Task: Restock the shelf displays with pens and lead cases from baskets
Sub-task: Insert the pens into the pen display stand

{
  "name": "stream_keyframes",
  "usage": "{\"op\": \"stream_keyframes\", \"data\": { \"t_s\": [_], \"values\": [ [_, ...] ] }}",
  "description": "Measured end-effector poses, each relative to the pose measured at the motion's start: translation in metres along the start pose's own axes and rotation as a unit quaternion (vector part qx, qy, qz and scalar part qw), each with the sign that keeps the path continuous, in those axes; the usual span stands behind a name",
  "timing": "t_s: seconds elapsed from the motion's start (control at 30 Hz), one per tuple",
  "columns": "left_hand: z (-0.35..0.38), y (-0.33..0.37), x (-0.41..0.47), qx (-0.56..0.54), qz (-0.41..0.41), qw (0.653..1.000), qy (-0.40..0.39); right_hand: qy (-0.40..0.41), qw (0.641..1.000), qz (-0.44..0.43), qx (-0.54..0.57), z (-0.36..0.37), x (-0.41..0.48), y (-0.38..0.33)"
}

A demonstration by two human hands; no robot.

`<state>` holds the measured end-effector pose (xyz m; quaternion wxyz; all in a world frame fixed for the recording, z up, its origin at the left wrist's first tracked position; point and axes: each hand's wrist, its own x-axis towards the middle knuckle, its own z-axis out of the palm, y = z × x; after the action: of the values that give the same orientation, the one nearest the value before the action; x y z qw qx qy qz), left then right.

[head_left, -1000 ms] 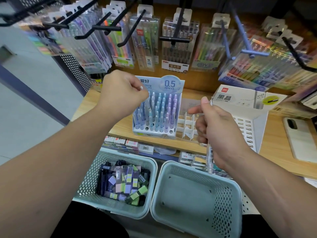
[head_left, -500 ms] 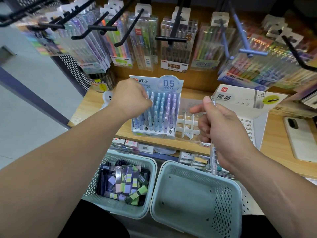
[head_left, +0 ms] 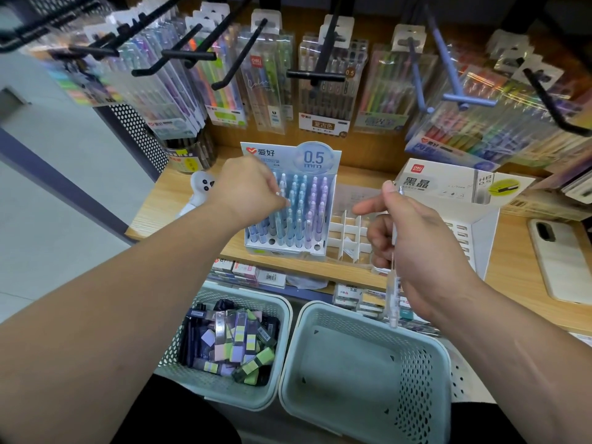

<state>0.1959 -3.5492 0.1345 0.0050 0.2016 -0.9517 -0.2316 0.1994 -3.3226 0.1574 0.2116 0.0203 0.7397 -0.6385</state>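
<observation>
A white pen display stand marked 0.5 mm sits on the wooden shelf, holding several blue and purple pens. My left hand is over its left rows, fingers curled and pinching the top of a pen there. My right hand grips a clear pen upright, its tip hanging below the palm, to the right of the stand. Below, the left basket holds several lead cases; the right basket has nothing in it.
A white slotted divider tray and a white lead-case display box stand right of the pen stand. A phone lies far right. Packs of pens hang on hooks above. A small white figure stands at the left.
My left hand has moved down and right onto the left rows of the pen stand. My right hand with its pen has stayed almost still.
</observation>
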Motion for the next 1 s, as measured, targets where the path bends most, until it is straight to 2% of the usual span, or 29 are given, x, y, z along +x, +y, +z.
{"op": "stream_keyframes", "data": {
  "t_s": [0.17,0.23,0.3,0.33,0.43,0.47,0.5,0.57,0.67,0.77,0.9,1.0],
  "values": [
    [0.003,-0.005,0.0,-0.02,0.011,1.0,0.02,0.016,1.0,0.005,-0.019,0.002,0.001,-0.001],
    [0.0,-0.005,-0.004,-0.087,0.03,0.994,0.054,0.013,1.0,0.005,0.003,0.004,0.001,-0.003],
    [-0.005,0.001,-0.013,-0.199,0.03,0.979,0.046,0.0,0.999,0.002,0.045,0.005,0.002,-0.005],
    [-0.009,0.006,-0.022,-0.255,0.024,0.967,0.002,-0.006,0.998,0.001,0.063,0.005,0.003,-0.006],
    [-0.016,0.016,-0.052,-0.357,-0.002,0.91,-0.211,-0.016,0.995,-0.002,0.094,0.007,0.006,-0.006],
    [-0.016,0.015,-0.06,-0.38,-0.003,0.891,-0.249,-0.019,0.994,-0.002,0.104,0.008,0.007,-0.006],
    [-0.015,0.012,-0.064,-0.406,-0.003,0.877,-0.257,-0.021,0.993,0.001,0.116,0.01,0.008,-0.006],
    [-0.014,0.007,-0.069,-0.477,-0.023,0.85,-0.224,-0.028,0.989,0.012,0.142,0.014,0.009,-0.007],
    [-0.018,0.0,-0.07,-0.588,-0.086,0.784,-0.178,-0.042,0.985,0.026,0.165,0.02,0.009,-0.008],
    [-0.023,-0.006,-0.071,-0.643,-0.121,0.742,-0.148,-0.045,0.985,0.03,0.162,0.026,0.008,-0.006],
    [-0.031,-0.011,-0.069,-0.639,-0.095,0.757,-0.1,-0.042,0.988,0.031,0.147,0.032,0.005,0.001],
    [-0.035,-0.015,-0.067,-0.591,-0.054,0.802,-0.061,-0.053,0.992,0.038,0.111,0.036,0.006,0.005]
  ]
}}
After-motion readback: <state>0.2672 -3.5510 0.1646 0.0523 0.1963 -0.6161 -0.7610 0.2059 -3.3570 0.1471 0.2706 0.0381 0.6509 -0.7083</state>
